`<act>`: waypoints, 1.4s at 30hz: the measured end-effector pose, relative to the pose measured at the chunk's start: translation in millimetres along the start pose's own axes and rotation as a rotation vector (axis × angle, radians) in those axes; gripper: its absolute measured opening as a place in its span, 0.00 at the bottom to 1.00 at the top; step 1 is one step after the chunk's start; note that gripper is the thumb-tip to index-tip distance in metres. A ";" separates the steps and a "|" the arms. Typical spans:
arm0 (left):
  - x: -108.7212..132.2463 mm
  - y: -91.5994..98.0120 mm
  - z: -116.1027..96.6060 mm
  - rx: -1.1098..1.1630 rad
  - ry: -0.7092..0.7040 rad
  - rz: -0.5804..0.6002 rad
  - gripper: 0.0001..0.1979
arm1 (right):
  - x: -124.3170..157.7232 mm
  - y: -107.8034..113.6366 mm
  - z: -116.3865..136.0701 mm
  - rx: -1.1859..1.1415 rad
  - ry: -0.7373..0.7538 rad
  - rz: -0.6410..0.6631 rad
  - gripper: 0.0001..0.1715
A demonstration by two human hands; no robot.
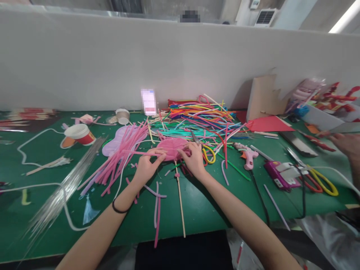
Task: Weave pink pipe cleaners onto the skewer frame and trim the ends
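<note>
We grip a round pink fuzzy disc (171,147), right hand (194,157) at its edge — left hand (149,165) pinching a thin pink fuzzy stem (135,152) alongside.

- Looks like a craft workshop, apparently shared.
- Has a long green desk (213,215), strewn with offcuts (224,173), with a plain pale partition (112,63) standing behind.
- Stocks material in bulk: a heap of many-coloured fuzzy stems (202,116), a loose bundle of thin metal wires (67,183), a red sheet (268,124).
- Keeps tools among the clutter: a corded pink glue gun (249,155), large scissors (309,168) with yellow and red handles.
- Shows handwork: bare left hand (149,167) and right hand (194,155) on a pink fuzzy pad (171,148).
- Seats a neighbour too, judging by another person's hand (337,142) at far right, near a pale box (320,119) of red pieces (344,108).
- Opens above onto a grey wall (165,7) and a vented unit (266,17).
</note>
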State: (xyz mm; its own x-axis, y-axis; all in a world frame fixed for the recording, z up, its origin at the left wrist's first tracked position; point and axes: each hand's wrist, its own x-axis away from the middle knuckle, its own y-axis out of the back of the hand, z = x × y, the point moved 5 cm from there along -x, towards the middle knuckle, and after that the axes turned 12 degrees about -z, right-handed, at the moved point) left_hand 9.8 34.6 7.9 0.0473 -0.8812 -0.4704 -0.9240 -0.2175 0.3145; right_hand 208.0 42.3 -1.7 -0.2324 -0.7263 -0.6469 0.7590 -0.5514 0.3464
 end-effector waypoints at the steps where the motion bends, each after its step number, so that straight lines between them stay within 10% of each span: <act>1: -0.4 2.4 0.8 0.009 0.004 -0.009 0.08 | -0.7 1.0 -5.0 0.002 -0.038 -0.016 0.11; 16: -1.8 3.3 25.5 0.085 0.194 -0.101 0.13 | 0.4 5.5 -41.5 -0.262 -0.368 -0.205 0.14; 35: -5.9 -5.5 22.5 0.659 0.499 -0.244 0.15 | 3.3 2.3 -16.3 -0.756 -0.674 -0.209 0.22; 42: 8.3 -26.0 9.2 0.806 0.637 -0.057 0.19 | 14.0 -5.0 -0.5 -0.834 -0.672 -0.144 0.18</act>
State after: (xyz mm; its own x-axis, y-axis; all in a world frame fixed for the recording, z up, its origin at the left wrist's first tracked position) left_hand 30.8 36.8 -11.8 0.0744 -0.9886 0.1312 -0.8829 -0.1265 -0.4522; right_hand 201.3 35.1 -12.8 -0.4462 -0.8934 -0.0519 0.8137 -0.3809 -0.4390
